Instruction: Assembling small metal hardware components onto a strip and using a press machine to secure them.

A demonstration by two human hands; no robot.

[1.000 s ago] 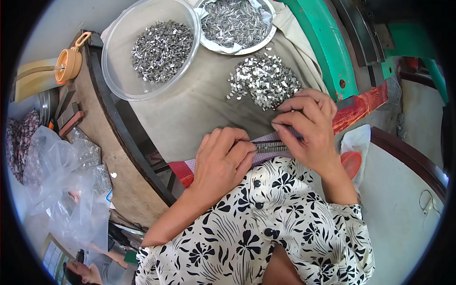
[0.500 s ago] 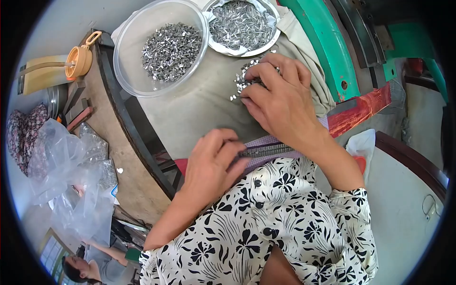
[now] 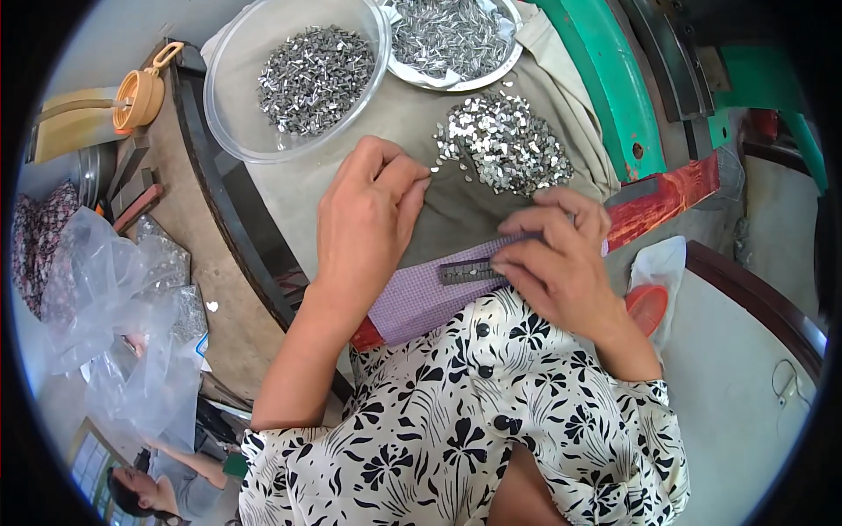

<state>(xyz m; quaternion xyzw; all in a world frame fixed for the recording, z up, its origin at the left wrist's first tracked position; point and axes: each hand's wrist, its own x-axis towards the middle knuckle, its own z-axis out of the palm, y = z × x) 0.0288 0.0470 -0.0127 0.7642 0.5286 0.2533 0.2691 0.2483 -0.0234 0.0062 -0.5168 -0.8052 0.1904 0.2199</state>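
With our left hand (image 3: 364, 215)'s fingertips drawn together beside the heap of metal chips (image 3: 509, 145) and our right hand (image 3: 563, 263) at the dark ridged strip (image 3: 465, 273) on the purple cloth (image 3: 410, 307), its grip unclear, we see plenty lying loose but cannot tell how many sit on the strip.

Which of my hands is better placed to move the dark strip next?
Probably your right hand: it is at the dark strip; your left hand is farther off, over the grey cloth.
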